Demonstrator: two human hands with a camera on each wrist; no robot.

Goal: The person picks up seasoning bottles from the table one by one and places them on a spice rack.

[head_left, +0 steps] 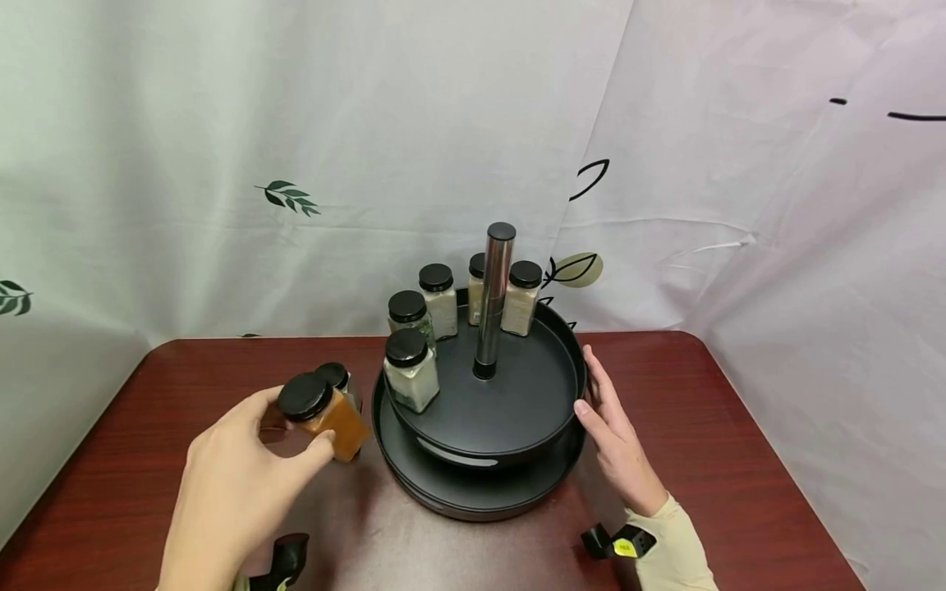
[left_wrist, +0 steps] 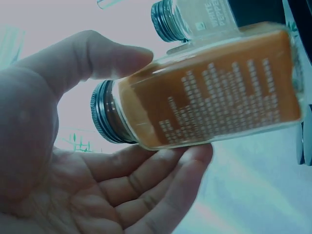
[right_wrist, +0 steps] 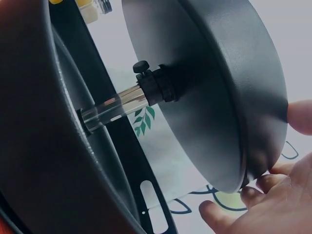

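My left hand [head_left: 240,472] holds a spice jar [head_left: 342,427] of orange-brown powder between thumb and fingers, tilted, its black lid toward the palm. Just behind it is another black-lidded jar [head_left: 336,377]; the left wrist view shows a jar labelled white pepper [left_wrist: 207,19] there. A black two-tier turntable stands in the middle, with an upper tray [head_left: 488,419] and a wider lower tray [head_left: 473,497]. My right hand [head_left: 617,443] rests its thumb and fingertips against the right outer wall of the upper tray, fingers loosely extended.
Several black-lidded spice jars, including a pale one [head_left: 412,382] and one by the back [head_left: 521,304], stand along the upper tray's left and back rim. A metal post [head_left: 493,304] rises from its centre. The red-brown table [head_left: 732,484] meets white leaf-print cloth [head_left: 414,123] behind.
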